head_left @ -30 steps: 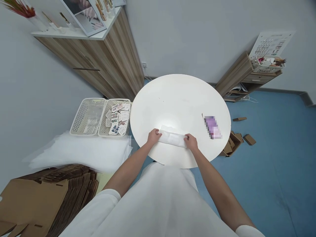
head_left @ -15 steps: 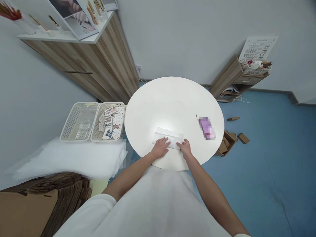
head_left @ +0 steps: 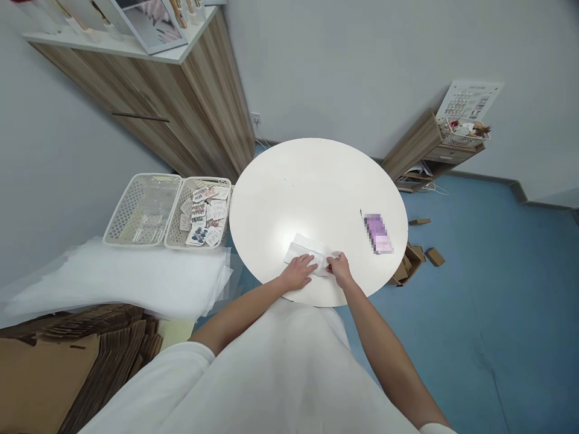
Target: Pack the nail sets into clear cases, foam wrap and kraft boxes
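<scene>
Left hand (head_left: 297, 273) spread, right hand (head_left: 340, 269) pinching white sheet (head_left: 319, 260), long axis toward near right.

A smooth white top is seen on the round table (head_left: 316, 193), with a soft glare reflected near the thin, translucent-looking white wrap (head_left: 312, 246). Streaked wood grain is shown on the tall cabinet (head_left: 212, 90). Perforated, plastic-looking walls are seen on the basket of printed cards (head_left: 175, 226). Matt brown corrugated cardboard is stacked in flattened boxes (head_left: 49, 374), beneath filmy, translucent white sheets (head_left: 122, 274). A smooth blue surface is shown on the floor (head_left: 452, 337).
</scene>
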### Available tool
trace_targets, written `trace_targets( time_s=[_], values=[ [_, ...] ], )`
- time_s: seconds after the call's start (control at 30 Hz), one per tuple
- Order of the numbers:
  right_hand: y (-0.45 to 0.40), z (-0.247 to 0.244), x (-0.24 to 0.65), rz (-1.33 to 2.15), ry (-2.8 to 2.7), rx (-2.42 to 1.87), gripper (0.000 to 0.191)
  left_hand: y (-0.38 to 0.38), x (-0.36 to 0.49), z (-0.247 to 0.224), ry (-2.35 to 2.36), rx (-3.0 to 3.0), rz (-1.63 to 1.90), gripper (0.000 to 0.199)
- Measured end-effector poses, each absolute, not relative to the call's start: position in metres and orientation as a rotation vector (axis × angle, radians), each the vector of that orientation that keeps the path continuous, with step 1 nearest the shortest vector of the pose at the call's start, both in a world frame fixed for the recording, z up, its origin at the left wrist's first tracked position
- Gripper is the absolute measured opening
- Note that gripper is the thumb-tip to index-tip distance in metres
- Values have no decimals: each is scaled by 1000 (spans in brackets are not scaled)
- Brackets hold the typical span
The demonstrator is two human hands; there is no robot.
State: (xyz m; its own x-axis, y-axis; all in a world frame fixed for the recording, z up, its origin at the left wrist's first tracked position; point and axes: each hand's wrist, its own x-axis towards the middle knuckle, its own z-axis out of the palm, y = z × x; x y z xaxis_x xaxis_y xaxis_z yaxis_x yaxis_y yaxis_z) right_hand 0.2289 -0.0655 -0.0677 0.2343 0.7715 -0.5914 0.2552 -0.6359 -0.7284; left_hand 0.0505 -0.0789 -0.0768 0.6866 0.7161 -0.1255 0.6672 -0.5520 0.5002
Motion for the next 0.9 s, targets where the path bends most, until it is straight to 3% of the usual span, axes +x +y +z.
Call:
trace_targets(
  time_s=[0.13, 0.23, 0.4, 0.57, 0.7, 0.9],
  values=[
    [-57, -60, 215, 1541, -895, -1934, 41, -79, 47, -73, 1065, 2317, 186, 61],
    [-53, -56, 212, 1618, -863, -1913, 35, -79, 45, -69, 1046, 2317, 232, 73],
    [-48, -52, 222, 1792, -667, -1781, 21, -79, 43, -65, 943, 2480, 111, 59],
    [-46, -53, 231, 1879, -735, -1726, 32, -80, 43, -67, 998, 2551, 50, 60],
    [-52, -64, 230, 1706, -1100, -1690, 48, -78, 45, -68, 1063, 2542, 64, 74],
    [-76, -86, 218, 1029, -1708, -1720, 68, -72, 44, -73, 1048, 2516, 39, 57]
  ],
)
